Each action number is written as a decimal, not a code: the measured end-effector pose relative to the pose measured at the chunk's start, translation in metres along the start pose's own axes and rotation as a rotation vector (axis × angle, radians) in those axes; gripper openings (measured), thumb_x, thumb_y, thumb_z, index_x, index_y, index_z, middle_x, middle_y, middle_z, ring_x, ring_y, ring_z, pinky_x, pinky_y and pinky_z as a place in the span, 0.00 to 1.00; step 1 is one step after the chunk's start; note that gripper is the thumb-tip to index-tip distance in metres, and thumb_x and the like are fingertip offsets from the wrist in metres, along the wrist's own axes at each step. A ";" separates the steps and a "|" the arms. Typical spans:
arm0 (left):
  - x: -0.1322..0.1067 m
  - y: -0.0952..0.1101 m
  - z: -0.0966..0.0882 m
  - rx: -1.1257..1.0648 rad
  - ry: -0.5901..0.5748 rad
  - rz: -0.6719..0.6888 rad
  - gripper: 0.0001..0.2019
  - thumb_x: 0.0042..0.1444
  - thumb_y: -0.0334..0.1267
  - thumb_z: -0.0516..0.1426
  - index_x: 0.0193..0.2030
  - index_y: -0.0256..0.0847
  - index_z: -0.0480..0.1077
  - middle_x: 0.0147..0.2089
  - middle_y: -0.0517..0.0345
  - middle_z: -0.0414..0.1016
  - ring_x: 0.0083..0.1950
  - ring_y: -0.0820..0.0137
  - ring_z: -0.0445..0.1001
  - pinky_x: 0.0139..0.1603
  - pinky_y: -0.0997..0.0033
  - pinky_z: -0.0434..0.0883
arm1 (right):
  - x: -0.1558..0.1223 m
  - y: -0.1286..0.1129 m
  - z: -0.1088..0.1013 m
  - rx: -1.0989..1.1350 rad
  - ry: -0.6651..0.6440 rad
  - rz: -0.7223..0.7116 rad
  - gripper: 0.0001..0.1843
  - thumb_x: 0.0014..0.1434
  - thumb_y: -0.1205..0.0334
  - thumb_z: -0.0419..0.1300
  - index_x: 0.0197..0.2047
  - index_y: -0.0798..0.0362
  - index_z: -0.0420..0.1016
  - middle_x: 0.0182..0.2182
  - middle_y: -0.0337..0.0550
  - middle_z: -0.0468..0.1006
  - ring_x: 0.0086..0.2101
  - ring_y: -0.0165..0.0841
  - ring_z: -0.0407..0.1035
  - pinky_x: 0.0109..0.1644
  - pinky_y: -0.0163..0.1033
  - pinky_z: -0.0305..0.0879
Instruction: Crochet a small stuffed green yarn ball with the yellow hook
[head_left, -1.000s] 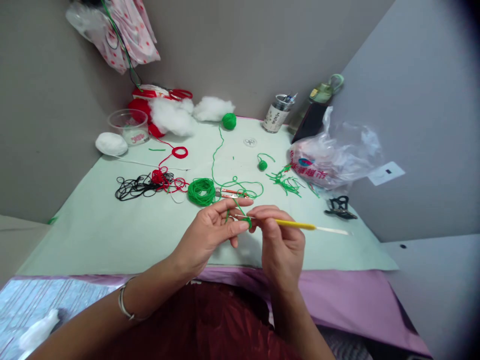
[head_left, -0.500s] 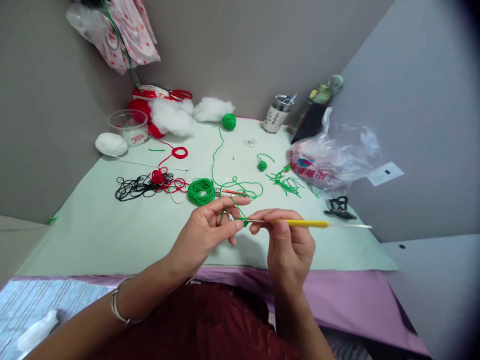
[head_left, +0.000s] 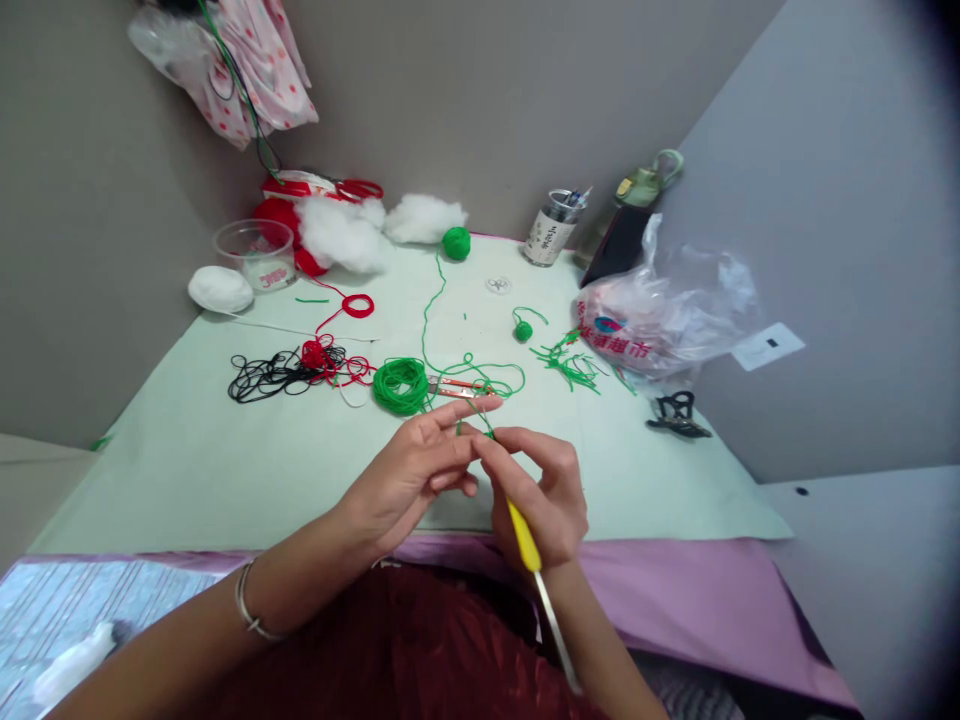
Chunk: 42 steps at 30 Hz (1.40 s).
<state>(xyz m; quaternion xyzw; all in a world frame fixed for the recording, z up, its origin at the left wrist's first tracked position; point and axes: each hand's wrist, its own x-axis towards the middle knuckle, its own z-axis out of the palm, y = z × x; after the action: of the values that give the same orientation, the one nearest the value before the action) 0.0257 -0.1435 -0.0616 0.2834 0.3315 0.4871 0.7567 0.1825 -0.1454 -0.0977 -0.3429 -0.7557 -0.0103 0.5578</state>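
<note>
Over the table's front part, my left hand pinches a small piece of green yarn work, mostly hidden by fingers. A green strand runs over its raised index finger. My right hand meets it at the fingertips and grips a crochet hook with a yellow handle; its bare metal rear end slants down toward my lap. The hook's working tip is hidden among the fingers. Just beyond my left hand lies a wound coil of green yarn, with an orange-handled cutting tool beside it under loose strands.
At left are tangled black yarn, a red yarn ring, a white yarn ball and a clear tub. White stuffing sits behind. Green scraps, a plastic bag and a black hair claw are at right.
My right hand has shifted left against my left fingers and turned, so the crochet hook swung from pointing level rightward to slanting down toward my lap. My left hand has barely moved.
</note>
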 end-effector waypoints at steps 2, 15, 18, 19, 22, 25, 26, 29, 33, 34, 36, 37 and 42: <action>0.001 0.004 -0.001 -0.076 -0.012 -0.050 0.17 0.57 0.37 0.69 0.54 0.40 0.81 0.24 0.72 0.58 0.20 0.86 0.46 0.26 0.83 0.66 | 0.004 -0.002 0.000 0.173 0.055 0.157 0.16 0.69 0.72 0.59 0.52 0.45 0.82 0.41 0.45 0.82 0.40 0.37 0.77 0.42 0.44 0.76; 0.004 -0.002 0.002 -0.009 0.024 0.043 0.19 0.54 0.38 0.72 0.53 0.42 0.82 0.29 0.67 0.68 0.21 0.86 0.54 0.26 0.83 0.70 | 0.009 -0.006 0.002 0.119 0.046 0.127 0.16 0.66 0.74 0.63 0.51 0.46 0.83 0.43 0.44 0.82 0.42 0.34 0.78 0.43 0.40 0.76; 0.005 0.002 -0.002 -0.123 -0.006 -0.052 0.15 0.55 0.37 0.71 0.49 0.38 0.83 0.22 0.73 0.54 0.20 0.87 0.44 0.25 0.85 0.67 | 0.013 -0.004 0.000 0.229 0.086 0.240 0.14 0.68 0.73 0.61 0.49 0.47 0.83 0.39 0.42 0.82 0.38 0.33 0.76 0.41 0.40 0.74; 0.006 0.003 -0.002 -0.132 0.000 -0.044 0.14 0.55 0.36 0.71 0.48 0.38 0.84 0.23 0.73 0.53 0.20 0.87 0.44 0.25 0.86 0.67 | 0.015 -0.004 0.000 0.332 0.115 0.335 0.13 0.69 0.72 0.59 0.47 0.47 0.83 0.36 0.41 0.81 0.35 0.32 0.75 0.39 0.40 0.72; 0.006 0.003 -0.001 -0.055 0.016 0.048 0.13 0.55 0.35 0.70 0.47 0.41 0.84 0.27 0.69 0.62 0.20 0.87 0.49 0.26 0.84 0.70 | 0.020 -0.004 0.000 0.605 0.140 0.521 0.12 0.71 0.68 0.58 0.44 0.46 0.83 0.34 0.39 0.79 0.30 0.31 0.71 0.35 0.39 0.69; 0.004 0.001 0.001 0.081 0.023 0.134 0.16 0.54 0.36 0.71 0.50 0.44 0.83 0.36 0.60 0.72 0.29 0.80 0.66 0.29 0.81 0.74 | 0.020 -0.006 0.001 0.616 0.063 0.510 0.10 0.70 0.67 0.61 0.44 0.46 0.84 0.38 0.41 0.82 0.35 0.33 0.74 0.38 0.40 0.70; 0.004 0.000 0.001 0.111 0.029 0.150 0.17 0.53 0.37 0.71 0.51 0.44 0.83 0.38 0.58 0.73 0.34 0.76 0.69 0.30 0.80 0.75 | 0.020 -0.006 0.002 0.606 0.060 0.510 0.10 0.70 0.67 0.61 0.44 0.46 0.85 0.38 0.41 0.83 0.36 0.33 0.74 0.39 0.40 0.70; 0.002 0.000 0.001 0.155 0.037 0.159 0.18 0.52 0.38 0.71 0.51 0.44 0.83 0.40 0.56 0.73 0.40 0.71 0.71 0.31 0.79 0.76 | 0.018 -0.003 0.002 0.705 0.090 0.590 0.10 0.71 0.64 0.61 0.44 0.46 0.84 0.37 0.40 0.83 0.33 0.31 0.73 0.38 0.39 0.70; 0.000 0.003 0.000 0.173 0.033 0.150 0.18 0.53 0.39 0.71 0.51 0.43 0.83 0.39 0.57 0.70 0.38 0.72 0.69 0.31 0.77 0.76 | 0.017 0.002 0.001 0.881 0.083 0.695 0.10 0.72 0.60 0.60 0.43 0.47 0.84 0.38 0.41 0.83 0.32 0.29 0.75 0.37 0.37 0.72; 0.000 0.004 0.000 0.174 0.039 0.150 0.18 0.53 0.40 0.71 0.51 0.43 0.83 0.39 0.58 0.69 0.38 0.72 0.69 0.31 0.76 0.76 | 0.017 0.002 0.001 0.896 0.079 0.702 0.10 0.72 0.60 0.59 0.43 0.47 0.83 0.38 0.41 0.84 0.32 0.29 0.75 0.37 0.37 0.72; -0.001 0.003 -0.001 0.180 0.052 0.146 0.18 0.53 0.40 0.71 0.52 0.44 0.83 0.40 0.57 0.70 0.38 0.72 0.70 0.31 0.77 0.75 | 0.017 0.001 0.001 0.902 0.072 0.701 0.10 0.72 0.60 0.59 0.43 0.47 0.83 0.39 0.40 0.84 0.32 0.29 0.75 0.37 0.37 0.72; -0.001 0.002 -0.001 0.182 0.059 0.141 0.19 0.53 0.40 0.71 0.53 0.44 0.82 0.40 0.57 0.71 0.38 0.72 0.71 0.31 0.77 0.75 | 0.017 0.000 0.001 0.892 0.070 0.696 0.10 0.72 0.60 0.59 0.43 0.46 0.83 0.39 0.40 0.84 0.33 0.29 0.75 0.38 0.37 0.72; 0.000 0.003 -0.001 0.118 0.033 0.072 0.26 0.54 0.38 0.71 0.60 0.45 0.78 0.37 0.62 0.73 0.25 0.82 0.63 0.27 0.80 0.68 | 0.017 -0.004 0.002 0.831 0.088 0.647 0.09 0.71 0.61 0.61 0.41 0.47 0.85 0.38 0.42 0.81 0.34 0.30 0.73 0.39 0.38 0.70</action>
<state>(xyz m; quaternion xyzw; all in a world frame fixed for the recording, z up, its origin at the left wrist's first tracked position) 0.0234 -0.1422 -0.0599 0.3311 0.3617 0.4983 0.7150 0.1759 -0.1389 -0.0821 -0.3078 -0.5277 0.4483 0.6526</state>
